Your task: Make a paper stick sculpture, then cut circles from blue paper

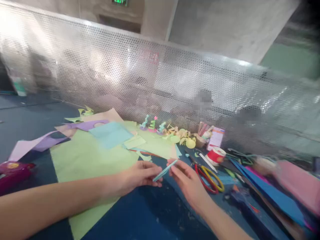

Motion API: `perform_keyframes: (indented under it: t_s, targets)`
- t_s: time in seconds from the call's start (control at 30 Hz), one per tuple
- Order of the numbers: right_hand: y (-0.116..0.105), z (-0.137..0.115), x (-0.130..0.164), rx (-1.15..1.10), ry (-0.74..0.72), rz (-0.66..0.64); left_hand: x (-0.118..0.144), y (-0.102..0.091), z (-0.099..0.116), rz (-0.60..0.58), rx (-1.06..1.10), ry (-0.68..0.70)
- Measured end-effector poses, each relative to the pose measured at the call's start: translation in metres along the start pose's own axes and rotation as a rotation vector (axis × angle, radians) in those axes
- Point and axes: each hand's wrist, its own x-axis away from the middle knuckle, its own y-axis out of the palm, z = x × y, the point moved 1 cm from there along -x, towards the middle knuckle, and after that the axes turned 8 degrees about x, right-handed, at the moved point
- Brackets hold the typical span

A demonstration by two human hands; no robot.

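Note:
A thin, rolled light-blue paper strip (165, 170) is held between both hands above a dark blue table (150, 213). My left hand (138, 176) pinches its lower end, and my right hand (186, 181) pinches its upper end with the fingertips. Under my left hand lies a large light-green paper sheet (87, 163). Just right of my right hand lie scissors with red and yellow handles (208, 176).
Purple, tan and light-blue paper pieces (110, 133) lie at the back left. Small paper figures (152, 125), a red-and-white tape roll (216, 155), and blue and pink sheets (280, 190) crowd the right. A perforated metal screen (150, 76) walls the table's far edge. A magenta object (12, 170) sits at the left.

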Motion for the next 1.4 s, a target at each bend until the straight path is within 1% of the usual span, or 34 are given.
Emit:
perform_keyframes:
  t_s: [0.1, 0.17, 0.27, 0.37, 0.5, 0.63, 0.73, 0.87, 0.97, 1.07, 1.13, 1.23, 1.4]
  targets:
    - [0.005, 0.002, 0.0, -0.011, 0.015, -0.021, 0.0, 0.002, 0.001, -0.018, -0.114, 0.0]
    - [0.007, 0.004, 0.001, 0.026, 0.015, -0.053, 0.0, 0.003, 0.0, -0.028, -0.157, 0.011]
    - [0.009, 0.006, 0.003, 0.119, 0.002, -0.112, 0.001, 0.004, 0.0, -0.047, -0.169, 0.021]
    - [0.01, 0.007, 0.003, 0.187, -0.01, -0.129, 0.001, 0.002, -0.002, -0.065, -0.201, 0.024]
    - [0.011, 0.004, 0.005, 0.264, -0.02, -0.117, -0.003, -0.002, -0.008, -0.04, -0.264, 0.057]
    - [0.013, -0.001, 0.007, 0.295, -0.042, -0.09, -0.008, -0.005, -0.016, -0.021, -0.251, 0.096]
    - [0.013, -0.003, 0.009, 0.309, -0.04, -0.062, -0.008, -0.004, -0.016, -0.042, -0.239, 0.109]
    - [0.013, -0.005, 0.009, 0.335, -0.034, -0.046, -0.005, -0.002, -0.012, -0.08, -0.244, 0.085]
    - [0.013, -0.004, 0.01, 0.299, -0.033, -0.042, -0.003, 0.0, -0.008, -0.098, -0.234, 0.075]
    - [0.011, 0.0, 0.01, 0.194, -0.06, -0.043, -0.002, 0.0, -0.006, -0.105, -0.209, 0.075]
    - [0.009, 0.003, 0.009, 0.152, -0.088, -0.033, -0.002, 0.0, -0.006, -0.102, -0.195, 0.067]
    - [0.007, 0.006, 0.007, 0.165, -0.123, -0.004, -0.002, 0.0, -0.007, -0.066, -0.176, 0.055]
    - [0.008, 0.003, 0.008, 0.204, -0.103, -0.021, -0.002, 0.001, -0.01, 0.022, -0.204, 0.06]
